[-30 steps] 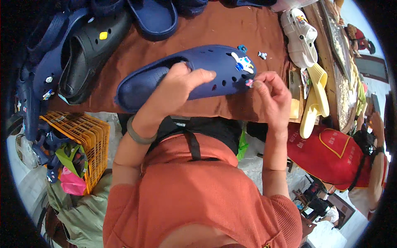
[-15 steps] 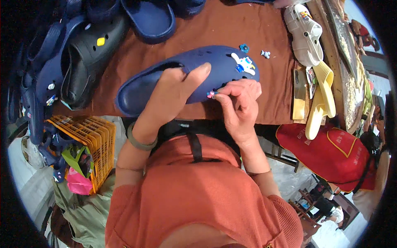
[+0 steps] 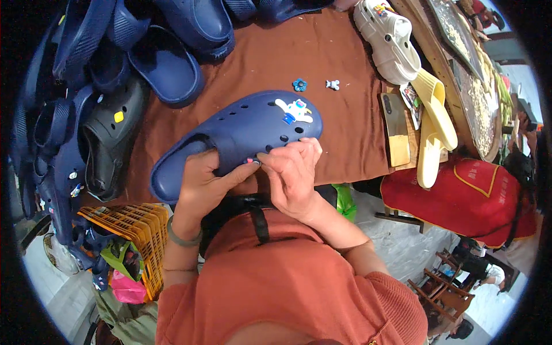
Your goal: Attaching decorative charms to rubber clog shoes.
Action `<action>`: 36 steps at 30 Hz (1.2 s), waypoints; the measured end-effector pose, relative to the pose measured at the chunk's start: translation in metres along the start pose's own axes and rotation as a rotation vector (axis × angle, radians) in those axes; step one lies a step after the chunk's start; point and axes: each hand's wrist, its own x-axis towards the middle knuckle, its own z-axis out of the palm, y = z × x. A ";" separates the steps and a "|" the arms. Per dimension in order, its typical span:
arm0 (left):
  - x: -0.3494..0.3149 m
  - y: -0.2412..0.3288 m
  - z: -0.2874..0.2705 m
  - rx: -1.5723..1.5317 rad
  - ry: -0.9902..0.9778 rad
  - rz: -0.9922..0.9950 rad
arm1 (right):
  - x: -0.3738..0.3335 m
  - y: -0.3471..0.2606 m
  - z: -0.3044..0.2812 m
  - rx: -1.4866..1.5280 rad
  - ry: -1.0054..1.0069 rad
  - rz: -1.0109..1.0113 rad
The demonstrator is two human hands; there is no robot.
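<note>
A navy-blue clog (image 3: 241, 123) lies sole-down on the brown cloth, its toe pointing right. A white-and-blue cartoon charm (image 3: 294, 111) sits on its toe. My left hand (image 3: 201, 181) grips the clog's near side; its fingers go into the foot opening, where their tips are hidden, and its thumb reaches to a tiny pink charm (image 3: 250, 161). Pinched together, the fingers of my right hand (image 3: 292, 172) meet that thumb at the charm by the clog's near edge. Past the toe lie a blue flower charm (image 3: 299, 85) and a small pale figure charm (image 3: 332, 85).
Several navy clogs (image 3: 167, 69) and a black clog (image 3: 109, 141) crowd the left and back. To the right are a white clog (image 3: 391, 46), a phone (image 3: 394, 123) and yellow slippers (image 3: 434, 126). An orange crate (image 3: 138, 241) stands below the table's left edge.
My left thumb has come off the clog's top and down to its near side. My right hand has moved left along the clog with the pink charm, so both hands now meet.
</note>
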 end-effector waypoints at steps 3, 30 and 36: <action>-0.002 0.002 0.006 -0.017 0.035 -0.011 | 0.000 -0.002 -0.006 -0.037 -0.041 -0.022; -0.003 -0.007 0.010 0.330 0.149 0.288 | 0.067 0.093 -0.063 -0.007 -0.125 0.477; 0.000 -0.002 0.004 -0.005 0.022 -0.134 | 0.036 0.048 -0.077 0.424 -0.117 0.615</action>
